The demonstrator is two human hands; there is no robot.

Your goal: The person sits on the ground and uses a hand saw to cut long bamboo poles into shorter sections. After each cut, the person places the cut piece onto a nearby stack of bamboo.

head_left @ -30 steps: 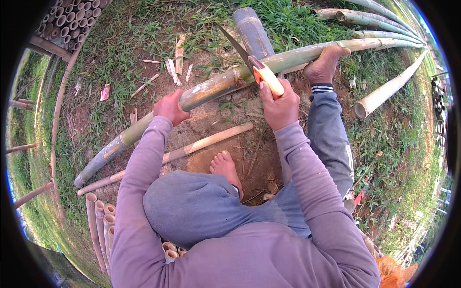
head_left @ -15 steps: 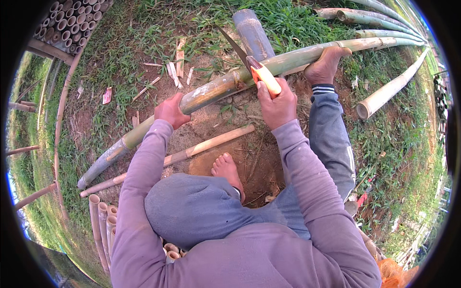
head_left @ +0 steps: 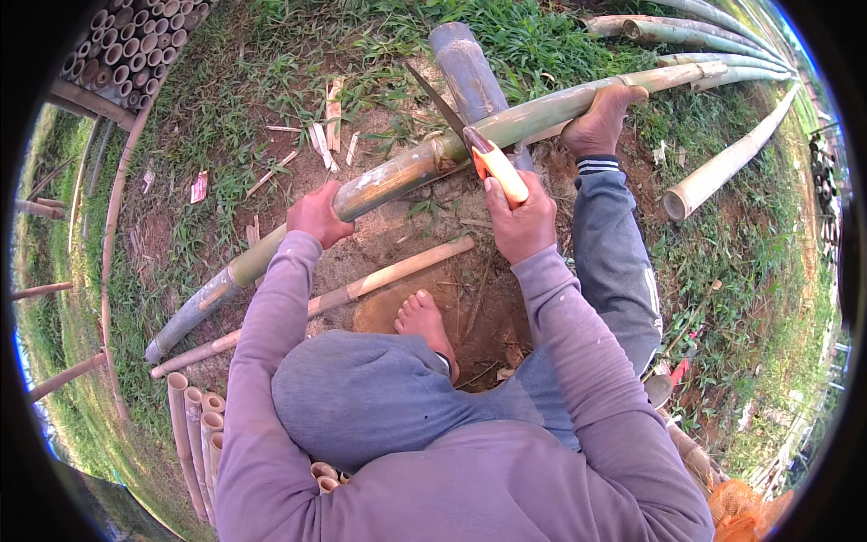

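A long green bamboo pole (head_left: 388, 187) slants from the lower left up to the right, lying across a thick grey bamboo log (head_left: 471, 72). My left hand (head_left: 320, 215) is wrapped round the pole, left of its brownish joint. My right hand (head_left: 525, 217) grips the orange-yellow handle of a hand saw (head_left: 442, 101). The saw's dark blade lies across the pole just right of the joint, pointing away to the upper left. Whether its teeth are inside a cut cannot be seen. My right foot (head_left: 596, 126) rests against the pole further right; my left foot (head_left: 422, 318) stands on bare soil.
A thinner bamboo stick (head_left: 388, 278) lies on the ground before my left foot. Cut bamboo tubes (head_left: 194, 406) stand at the lower left, and stacked tubes (head_left: 135, 45) fill the upper left. More poles (head_left: 722, 172) lie at right. Bamboo splinters (head_left: 333, 116) litter the grass.
The saw and my right hand keep nearly the same place along the pole. The whole scene has shifted slightly in the picture. Both hands keep their grips.
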